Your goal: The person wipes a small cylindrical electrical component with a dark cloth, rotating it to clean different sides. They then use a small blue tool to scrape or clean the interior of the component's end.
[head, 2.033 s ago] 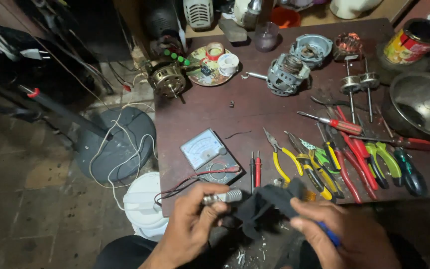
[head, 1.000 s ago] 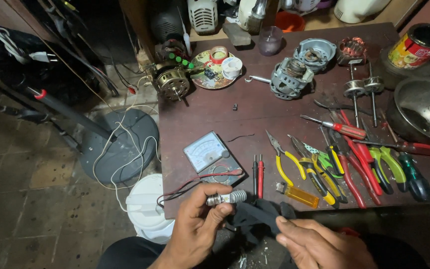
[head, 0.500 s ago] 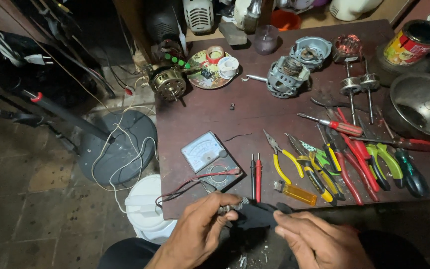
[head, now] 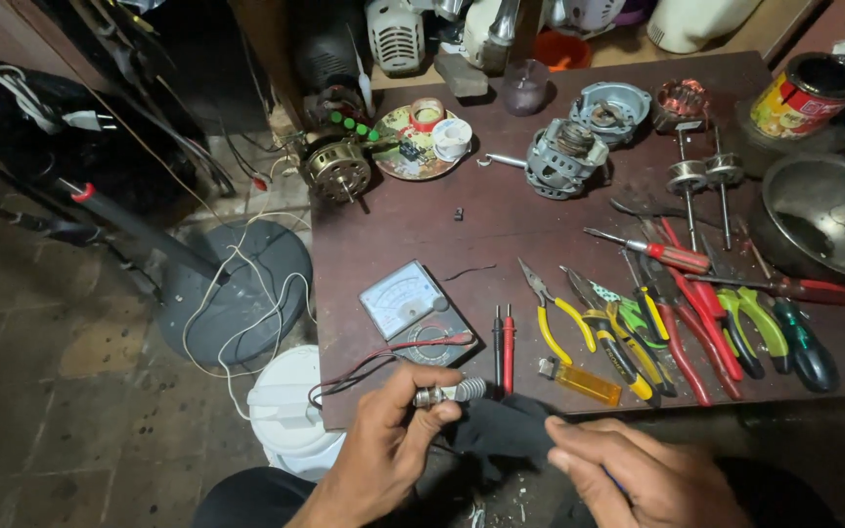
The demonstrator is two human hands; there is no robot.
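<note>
My left hand point(head: 395, 433) grips a small silver threaded metal part point(head: 449, 393) at the near edge of the dark brown table point(head: 501, 225). A black cloth-like piece point(head: 499, 433) hangs from that part, and my right hand point(head: 638, 469) pinches its right end. An analog multimeter point(head: 411, 311) lies just beyond my left hand, its red and black probes point(head: 503, 342) beside it. A small yellow tester point(head: 582, 381) lies near my right hand.
Pliers and screwdrivers point(head: 677, 313) lie in a row at right. A metal bowl point(head: 823, 230), a tin can point(head: 799, 93), motor parts point(head: 564, 156) and a motor point(head: 336, 171) sit farther back. A fan base point(head: 232, 293) with white cord and a white bucket point(head: 290, 411) stand on the floor at left.
Both hands have drawn nearer to me and lower at the table edge. The black piece has folded smaller between them; my left hand keeps the silver part.
</note>
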